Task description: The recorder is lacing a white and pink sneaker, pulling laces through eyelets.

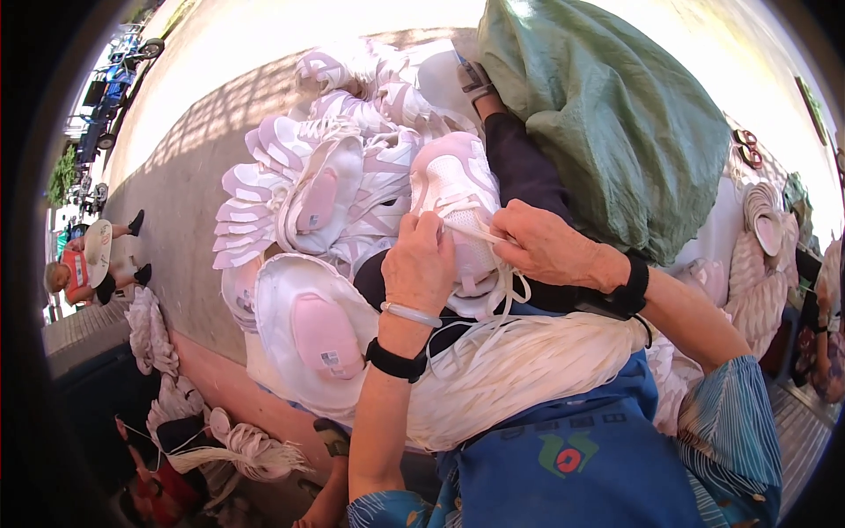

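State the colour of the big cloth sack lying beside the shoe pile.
The sack is muted green, seen in the head view.

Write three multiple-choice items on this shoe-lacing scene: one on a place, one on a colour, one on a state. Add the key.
1. Where does the bundle of white laces lie?
A. across the person's lap
B. on the green sack
C. on the pavement

2. What colour is the sneaker being handled?
A. black and red
B. white and pale pink
C. blue

3. What are the left hand and right hand doing?
A. resting empty
B. both gripping the lace
C. holding a cup

Key: 1 A, it drapes below the wrists; 2 B, pink panels show; 3 B, fingers pinch it.
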